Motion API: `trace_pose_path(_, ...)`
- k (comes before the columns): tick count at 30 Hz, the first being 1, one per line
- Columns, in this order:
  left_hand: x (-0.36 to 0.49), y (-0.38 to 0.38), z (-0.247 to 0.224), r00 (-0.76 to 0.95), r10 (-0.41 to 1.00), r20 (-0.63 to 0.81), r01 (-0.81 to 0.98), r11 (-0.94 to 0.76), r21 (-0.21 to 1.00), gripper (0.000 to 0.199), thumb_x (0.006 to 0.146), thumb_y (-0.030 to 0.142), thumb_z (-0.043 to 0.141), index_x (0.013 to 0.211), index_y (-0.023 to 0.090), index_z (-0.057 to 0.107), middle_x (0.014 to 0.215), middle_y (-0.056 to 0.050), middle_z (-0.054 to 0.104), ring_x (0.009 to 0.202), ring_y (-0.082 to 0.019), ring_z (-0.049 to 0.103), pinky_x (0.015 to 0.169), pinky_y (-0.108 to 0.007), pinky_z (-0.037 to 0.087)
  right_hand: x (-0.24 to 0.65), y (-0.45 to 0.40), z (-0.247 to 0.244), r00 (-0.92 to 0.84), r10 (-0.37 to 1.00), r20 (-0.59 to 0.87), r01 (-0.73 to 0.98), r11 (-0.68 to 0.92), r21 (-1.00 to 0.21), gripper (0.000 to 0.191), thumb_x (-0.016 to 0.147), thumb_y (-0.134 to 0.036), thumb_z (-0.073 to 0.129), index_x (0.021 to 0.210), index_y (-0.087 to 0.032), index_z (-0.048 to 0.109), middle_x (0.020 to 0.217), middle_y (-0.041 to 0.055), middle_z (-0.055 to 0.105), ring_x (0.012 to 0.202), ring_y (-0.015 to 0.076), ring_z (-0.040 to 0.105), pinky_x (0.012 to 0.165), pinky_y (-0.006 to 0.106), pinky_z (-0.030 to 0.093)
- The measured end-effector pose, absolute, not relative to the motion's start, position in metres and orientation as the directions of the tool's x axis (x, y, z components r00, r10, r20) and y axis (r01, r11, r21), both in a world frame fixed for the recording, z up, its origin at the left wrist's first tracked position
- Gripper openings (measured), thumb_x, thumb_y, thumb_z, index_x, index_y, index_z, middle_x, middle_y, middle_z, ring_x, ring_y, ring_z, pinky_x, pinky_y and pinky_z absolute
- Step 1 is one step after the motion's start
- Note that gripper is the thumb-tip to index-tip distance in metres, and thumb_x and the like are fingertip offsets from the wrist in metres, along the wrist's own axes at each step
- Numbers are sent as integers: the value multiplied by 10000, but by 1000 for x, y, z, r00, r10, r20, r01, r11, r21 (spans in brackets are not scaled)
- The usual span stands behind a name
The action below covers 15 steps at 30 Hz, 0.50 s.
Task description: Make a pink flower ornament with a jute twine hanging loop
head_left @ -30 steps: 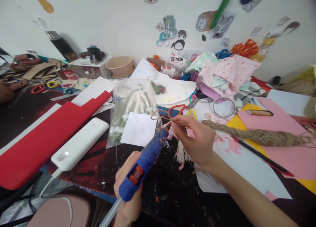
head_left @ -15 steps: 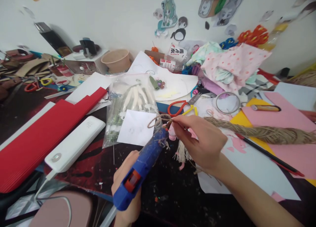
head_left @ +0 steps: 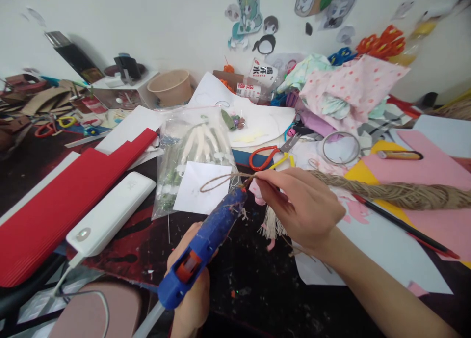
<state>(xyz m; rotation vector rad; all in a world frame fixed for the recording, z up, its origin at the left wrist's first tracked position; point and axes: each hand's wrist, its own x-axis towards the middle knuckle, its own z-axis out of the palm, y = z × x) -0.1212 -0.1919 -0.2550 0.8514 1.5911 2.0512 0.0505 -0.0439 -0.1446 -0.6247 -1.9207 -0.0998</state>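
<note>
My left hand is wrapped round a blue glue gun with a clear glue stick at its rear. The gun's tip points up and right, close to the fingertips of my right hand. Those fingers pinch a thin brown twine loop, which reaches left over a white paper square. Whether the tip touches the twine is too small to tell. Beneath my right hand a cream tassel and a pink piece partly show.
Red-handled scissors and a tape roll lie behind my right hand. A twine bundle and black pencil are at right. At left are a white power bank and red cardboard.
The twine loop has stretched out leftward and become narrower. The glue gun has shifted slightly down and left. My right hand keeps its pinch.
</note>
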Motion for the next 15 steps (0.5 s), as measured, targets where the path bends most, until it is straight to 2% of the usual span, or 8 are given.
trace_pose_path(3,-112,-185,-232,-716,667,207,-19,-314,949,509,719,646,776,911,174,760,812,-72,724,650,-178,628,554,-285,539,50,-44,-144,-312,352,882,463,867,-182,101,926,-97,657,949,-187,697,646,0,710,564,125,611,568,277,471)
trace_pose_path(7,-103,-178,-209,-654,720,231,-24,-325,945,484,701,625,797,833,162,748,730,-60,677,593,-156,559,502,-269,473,50,-43,-143,-305,335,892,441,879,-180,112,902,-60,674,949,-160,695,617,-2,691,566,128,612,561,280,469)
trace_pose_path(11,-102,-178,-206,-630,723,284,-41,-396,917,338,778,504,784,979,233,763,825,-42,691,650,-153,588,559,-261,506,50,-44,-142,-303,320,898,436,884,-168,101,890,-49,686,938,-138,695,611,5,687,566,131,612,552,284,471)
trace_pose_path(15,-104,-179,-209,-593,743,310,-47,-416,908,335,779,484,777,983,220,756,774,-32,633,659,-145,561,562,-247,500,51,-44,-141,-313,322,893,438,883,-165,120,904,-53,670,957,-157,694,614,-7,688,574,127,623,563,274,489)
